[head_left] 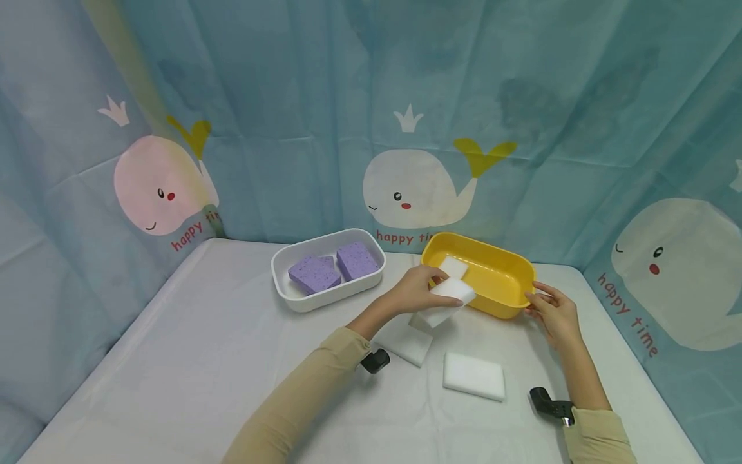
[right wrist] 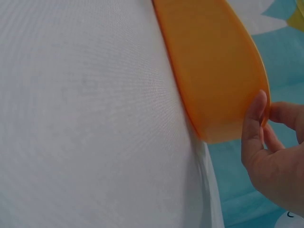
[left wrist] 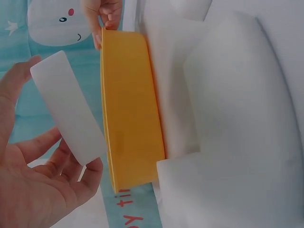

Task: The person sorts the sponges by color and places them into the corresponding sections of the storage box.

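Observation:
My left hand (head_left: 418, 291) grips a white sponge (head_left: 446, 301) between thumb and fingers, raised at the left front rim of the yellow tub (head_left: 501, 270). Another white sponge (head_left: 453, 267) sits inside the tub at its left end. In the left wrist view the held sponge (left wrist: 69, 107) is tilted, with fingers along its edges. My right hand (head_left: 555, 316) pinches the tub's right rim, thumb on one side and fingers on the other, as the right wrist view shows on the tub wall (right wrist: 213, 66).
Two white sponges lie on the white table, one (head_left: 406, 343) below the left hand and one (head_left: 474, 376) farther right. A white tub (head_left: 301, 303) at the back left holds two purple sponges (head_left: 315, 274). A blue whale-print curtain (head_left: 301, 180) hangs behind the table.

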Demonstrator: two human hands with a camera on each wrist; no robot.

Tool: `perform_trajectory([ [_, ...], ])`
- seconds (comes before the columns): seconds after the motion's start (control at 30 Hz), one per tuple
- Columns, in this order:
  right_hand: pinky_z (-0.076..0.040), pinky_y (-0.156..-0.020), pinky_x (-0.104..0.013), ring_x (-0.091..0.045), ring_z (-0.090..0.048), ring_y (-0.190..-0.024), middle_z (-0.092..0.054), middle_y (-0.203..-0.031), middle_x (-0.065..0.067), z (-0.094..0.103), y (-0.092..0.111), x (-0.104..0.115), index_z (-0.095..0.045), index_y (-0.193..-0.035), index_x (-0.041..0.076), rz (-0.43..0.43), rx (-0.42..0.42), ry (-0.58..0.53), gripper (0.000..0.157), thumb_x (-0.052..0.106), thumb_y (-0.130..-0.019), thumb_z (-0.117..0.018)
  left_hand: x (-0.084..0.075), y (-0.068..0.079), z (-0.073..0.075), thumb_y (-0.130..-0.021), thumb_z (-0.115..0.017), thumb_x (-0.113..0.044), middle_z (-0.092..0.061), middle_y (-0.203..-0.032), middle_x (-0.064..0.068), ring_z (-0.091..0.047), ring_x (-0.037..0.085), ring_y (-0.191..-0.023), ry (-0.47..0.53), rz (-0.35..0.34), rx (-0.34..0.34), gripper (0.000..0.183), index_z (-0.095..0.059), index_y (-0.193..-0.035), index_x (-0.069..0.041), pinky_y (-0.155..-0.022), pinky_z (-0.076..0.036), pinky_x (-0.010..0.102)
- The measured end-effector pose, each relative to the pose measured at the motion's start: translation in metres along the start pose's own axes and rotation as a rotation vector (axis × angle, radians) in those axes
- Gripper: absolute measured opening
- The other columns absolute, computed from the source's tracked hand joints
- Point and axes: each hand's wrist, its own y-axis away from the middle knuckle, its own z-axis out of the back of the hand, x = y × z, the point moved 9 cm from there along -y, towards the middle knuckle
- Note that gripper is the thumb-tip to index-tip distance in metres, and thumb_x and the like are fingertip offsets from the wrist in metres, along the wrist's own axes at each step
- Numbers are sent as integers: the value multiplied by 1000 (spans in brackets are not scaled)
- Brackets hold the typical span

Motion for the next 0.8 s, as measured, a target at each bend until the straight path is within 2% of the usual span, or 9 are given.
perform_trajectory([
  [0.3,-61,-76,-17,-3,-63,-77,-57,-95,8,0,1,2,-37,-161,1,13,8,5,63,13,-105,-65,-7,-18,-4,-90,-84,-42,-69,-127,10,-60,14,-102,-10,22,-9,64,-66,-138,-3,-81,-53,18],
  [0.47,-61,-76,-17,-3,-64,-77,-58,-94,9,0,1,3,-39,-159,1,8,14,-19,61,12,-105,-66,-11,-27,-6,-89,-84,-43,-71,-126,10,-62,14,-103,-48,6,-31,63,-69,-135,-3,-83,-52,18],
  [0.8,-61,-76,-18,-3,-64,-76,-59,-92,10,-1,0,2,-38,-160,1,6,26,-30,63,12,-104,-66,-8,-39,-8,-90,-84,-44,-71,-124,11,-61,15,-103,-39,43,-80,61,-70,-131,0,-85,-53,20],
])
